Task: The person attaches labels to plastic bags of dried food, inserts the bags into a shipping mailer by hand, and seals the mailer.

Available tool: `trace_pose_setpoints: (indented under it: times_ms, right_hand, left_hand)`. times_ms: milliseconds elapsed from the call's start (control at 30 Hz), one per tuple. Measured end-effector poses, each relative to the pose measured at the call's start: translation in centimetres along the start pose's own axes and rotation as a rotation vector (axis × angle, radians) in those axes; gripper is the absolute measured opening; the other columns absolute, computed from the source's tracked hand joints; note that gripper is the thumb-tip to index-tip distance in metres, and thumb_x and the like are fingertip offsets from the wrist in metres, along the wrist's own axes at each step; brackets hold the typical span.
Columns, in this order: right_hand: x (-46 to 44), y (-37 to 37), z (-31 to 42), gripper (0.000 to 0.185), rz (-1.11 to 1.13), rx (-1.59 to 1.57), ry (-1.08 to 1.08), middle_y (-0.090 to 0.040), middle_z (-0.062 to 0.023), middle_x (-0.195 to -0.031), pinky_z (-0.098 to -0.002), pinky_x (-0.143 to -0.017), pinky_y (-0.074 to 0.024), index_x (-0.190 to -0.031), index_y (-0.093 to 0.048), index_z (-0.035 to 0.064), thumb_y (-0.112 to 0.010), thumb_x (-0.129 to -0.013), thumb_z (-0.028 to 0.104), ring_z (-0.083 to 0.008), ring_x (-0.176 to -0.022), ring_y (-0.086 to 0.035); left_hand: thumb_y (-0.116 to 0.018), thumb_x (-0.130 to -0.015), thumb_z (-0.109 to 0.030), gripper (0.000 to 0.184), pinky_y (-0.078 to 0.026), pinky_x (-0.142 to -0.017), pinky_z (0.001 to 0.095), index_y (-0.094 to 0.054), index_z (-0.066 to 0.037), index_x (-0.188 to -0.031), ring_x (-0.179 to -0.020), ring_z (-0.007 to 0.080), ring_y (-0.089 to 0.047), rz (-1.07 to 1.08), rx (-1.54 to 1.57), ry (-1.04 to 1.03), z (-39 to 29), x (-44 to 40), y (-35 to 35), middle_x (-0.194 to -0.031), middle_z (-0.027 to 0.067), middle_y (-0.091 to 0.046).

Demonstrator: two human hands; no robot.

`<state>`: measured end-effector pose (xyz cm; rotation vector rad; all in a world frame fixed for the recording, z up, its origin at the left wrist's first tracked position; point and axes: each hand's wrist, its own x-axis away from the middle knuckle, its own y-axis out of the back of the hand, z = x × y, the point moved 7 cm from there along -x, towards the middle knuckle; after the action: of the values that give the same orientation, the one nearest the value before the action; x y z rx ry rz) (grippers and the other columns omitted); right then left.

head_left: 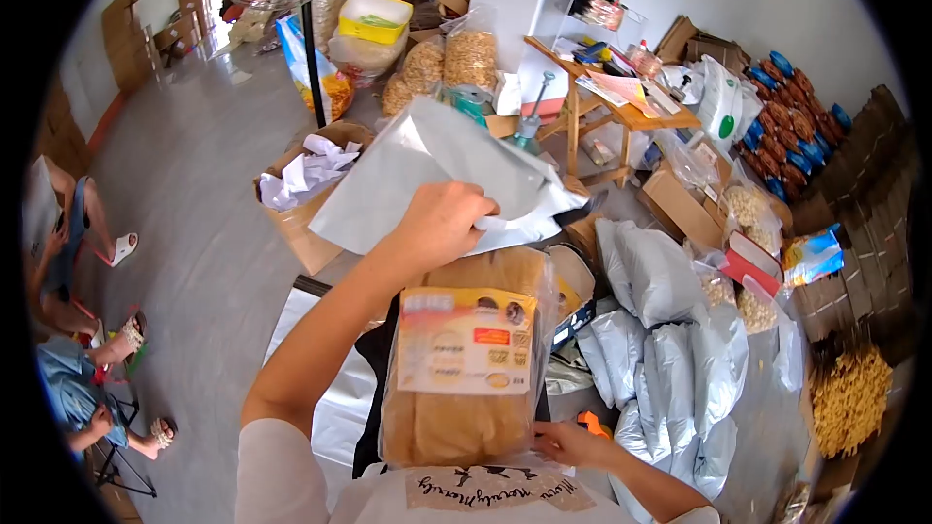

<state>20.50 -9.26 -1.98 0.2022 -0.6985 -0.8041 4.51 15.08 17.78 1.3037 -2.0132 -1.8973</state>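
My left hand (pixel 442 223) is closed on the edge of a silver plastic mailing bag (pixel 388 170), which is raised and spread out in front of me. Below it, close to my body, lies a clear-wrapped package (pixel 461 427) of brown, flat contents with a yellow and white printed label (pixel 466 342). My right hand (pixel 573 444) is at the package's lower right corner, its fingers curled against the plastic wrap. An orange object (pixel 594 424), partly hidden, sits just beyond that hand.
Filled silver mailing bags (pixel 670 349) are heaped at my right. A cardboard box of paper scraps (pixel 291 213) stands ahead on the left. Beyond is a wooden table (pixel 631 116) with papers. Seated people's legs (pixel 92 223) show at far left; bagged snacks (pixel 471 53) stand behind.
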Motion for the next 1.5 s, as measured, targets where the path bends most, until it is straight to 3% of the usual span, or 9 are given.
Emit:
trace_pose_setpoints:
  times_ms: [100, 233, 367, 567, 767, 1100, 1267, 1367, 1500]
  right_hand:
    - [1.5, 4.1, 3.5, 0.024, 0.075, 0.415, 0.166, -0.062, -0.0172, -0.087, -0.0326, -0.069, -0.0472, -0.103, -0.055, 0.0003, -0.055, -0.082, 0.012, -0.0293, -0.079, -0.061]
    - [3.7, 15.4, 14.5, 0.037, -0.835, 0.360, 0.452, -0.058, -0.0164, -0.106, -0.0387, -0.083, -0.0431, -0.106, -0.056, 0.0022, -0.064, -0.071, 0.002, -0.0315, -0.097, -0.055]
    - [1.0, 20.8, 20.3, 0.044, -1.277, 0.868, 0.560, -0.048, -0.0195, -0.117, -0.0432, -0.091, -0.0374, -0.111, -0.051, 0.0002, -0.063, -0.068, 0.000, -0.0385, -0.111, -0.043]
    - [-7.9, 27.0, 18.2, 0.026, -1.012, 0.817, 0.507, -0.060, -0.0174, -0.088, -0.0441, -0.072, -0.0458, -0.096, -0.055, 0.0023, -0.055, -0.070, -0.002, -0.0361, -0.085, -0.057]
    - [-6.9, 26.1, 21.7, 0.006, -1.307, 1.035, 0.271, -0.058, -0.0171, -0.066, -0.0398, -0.052, -0.0480, -0.073, -0.049, 0.0006, -0.050, -0.068, -0.003, -0.0341, -0.058, -0.059]
    - [-7.8, 26.3, 15.9, 0.010, -1.130, 1.045, -0.049, -0.061, -0.0185, -0.070, -0.0389, -0.058, -0.0505, -0.076, -0.054, 0.0006, -0.055, -0.067, -0.001, -0.0318, -0.069, -0.062]
    - [-10.2, 26.6, 11.7, 0.008, -0.911, 1.071, -0.115, -0.062, -0.0188, -0.076, -0.0389, -0.062, -0.0510, -0.076, -0.061, 0.0012, -0.056, -0.069, 0.002, -0.0305, -0.074, -0.063]
    - [-13.1, 28.5, 8.8, 0.014, -0.982, 0.953, -0.108, -0.061, -0.0190, -0.078, -0.0413, -0.065, -0.0490, -0.077, -0.062, 0.0014, -0.051, -0.069, -0.002, -0.0336, -0.077, -0.061]
    - [-19.0, 31.2, -0.2, 0.017, -1.099, 0.454, 0.109, -0.062, -0.0175, -0.080, -0.0392, -0.067, -0.0481, -0.085, -0.066, 0.0063, -0.057, -0.071, 0.007, -0.0322, -0.077, -0.061]
  left_hand:
    - [-0.058, -0.063, -0.005, 0.021, -0.045, -0.057, 0.0369, -0.065, -0.010, -0.082, -0.068, 0.0264, -0.058, -0.056, -0.014, -0.012, -1.0, 0.3, 0.1, -0.072, 0.0064, -0.058]
    - [-0.061, -0.064, -0.007, 0.015, -0.045, -0.056, 0.0368, -0.065, -0.009, -0.079, -0.067, 0.0266, -0.057, -0.007, 0.015, -0.058, -2.1, -0.2, 1.6, -0.071, 0.0060, -0.058]
    - [-0.064, -0.065, -0.007, 0.014, -0.044, -0.057, 0.0363, -0.065, -0.008, -0.079, -0.067, 0.0273, -0.057, 0.018, 0.063, -0.088, -3.2, -1.0, 2.8, -0.071, 0.0067, -0.058]
    - [-0.063, -0.064, -0.001, 0.015, -0.044, -0.063, 0.0392, -0.061, -0.004, -0.079, -0.073, 0.0326, -0.056, -0.145, -0.011, 0.078, 1.5, -2.2, 5.8, -0.077, 0.0135, -0.057]
    - [-0.059, -0.061, 0.001, 0.023, -0.046, -0.071, 0.0429, -0.059, -0.002, -0.084, -0.083, 0.0373, -0.055, -0.267, -0.364, 0.313, 9.6, -1.5, 4.8, -0.094, 0.0213, -0.055]
    - [-0.061, -0.063, -0.015, 0.030, -0.048, -0.077, 0.0416, -0.063, 0.001, -0.088, -0.089, 0.0352, -0.059, 0.380, -0.150, 0.840, 15.7, 3.8, -4.0, -0.092, 0.0221, -0.061]
    - [-0.057, -0.066, -0.013, 0.026, -0.048, -0.077, 0.0404, -0.063, 0.000, -0.087, -0.085, 0.0343, -0.061, 0.195, -0.207, 0.893, 20.8, 6.2, -6.7, -0.088, 0.0216, -0.062]
    - [-0.049, -0.077, -0.006, 0.011, -0.047, -0.043, 0.0329, -0.058, -0.002, -0.081, -0.053, 0.0250, -0.057, -0.198, 0.829, 1.209, 26.2, 7.5, -9.7, -0.070, 0.0099, -0.058]
    - [-0.038, -0.083, 0.002, 0.019, -0.048, -0.041, 0.0241, -0.053, -0.004, -0.094, -0.051, 0.0150, -0.054, -0.424, 1.886, 1.394, 28.7, 8.4, -16.4, -0.072, 0.0067, -0.056]
